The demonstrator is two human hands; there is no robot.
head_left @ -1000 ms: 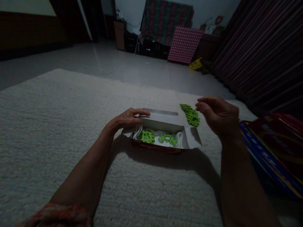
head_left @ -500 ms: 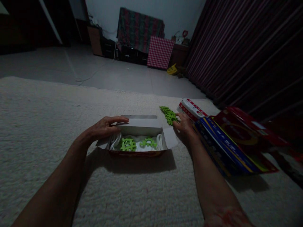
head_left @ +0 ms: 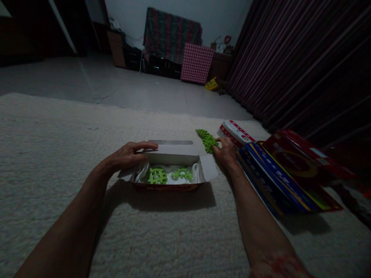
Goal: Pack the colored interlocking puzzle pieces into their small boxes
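An open cardboard box [head_left: 171, 187] with white insides and raised flaps sits in front of me. My left hand [head_left: 131, 154] grips its back left corner, the fingers lying over the rear flap. Inside the box are a square green plastic piece [head_left: 157, 176], a ring-shaped green plastic piece [head_left: 182, 174] and bundled white cord [head_left: 196, 173] at either end. To the right of the box, a row of green plastic pieces [head_left: 206, 139] lies on the cover. My right hand [head_left: 226, 152] pinches the nearest piece of that row; its fingertips are partly hidden.
A white and red box [head_left: 236, 132] lies beyond my right hand. Close to my right forearm are a blue box [head_left: 269, 181] and a dark red box [head_left: 295, 154]. The pale textured cover [head_left: 162, 239] ends at a far edge, with tiled floor [head_left: 162, 92] beyond.
Hardly anything differs. The view has shifted very slightly, and both hands keep their places at the box and the green row.
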